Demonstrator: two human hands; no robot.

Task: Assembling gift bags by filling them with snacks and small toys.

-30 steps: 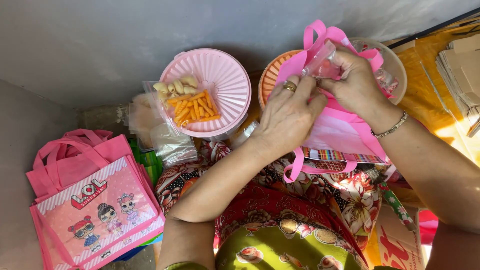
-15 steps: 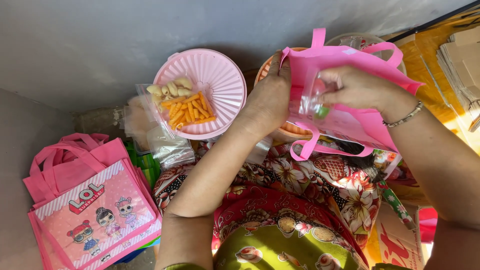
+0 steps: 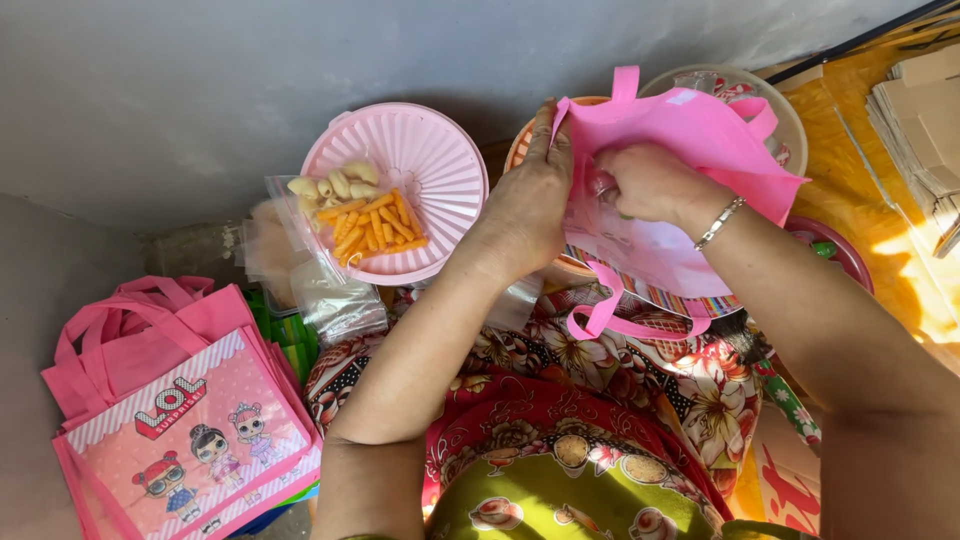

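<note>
My left hand [image 3: 533, 205] grips the near rim of a pink fabric gift bag [image 3: 690, 160] and holds its mouth apart. My right hand [image 3: 650, 185], with a silver bracelet on the wrist, reaches inside the bag's mouth; its fingers are closed on something small that I cannot make out. The bag hangs tilted above an orange ribbed plate [image 3: 522, 150] and my lap. A pink ribbed plate [image 3: 425, 175] to the left carries a clear packet of orange and pale snack sticks [image 3: 362, 222].
A stack of pink cartoon-print gift bags [image 3: 180, 410] lies at the lower left. Clear plastic packets [image 3: 335, 300] sit beside the pink plate. A round container [image 3: 785, 115] stands behind the bag. Folded cardboard [image 3: 920, 120] lies at the far right on a yellow mat.
The bag's mouth has been pulled wide and turned toward me. My right hand, which held a small packet above the bag, has gone down inside it.
</note>
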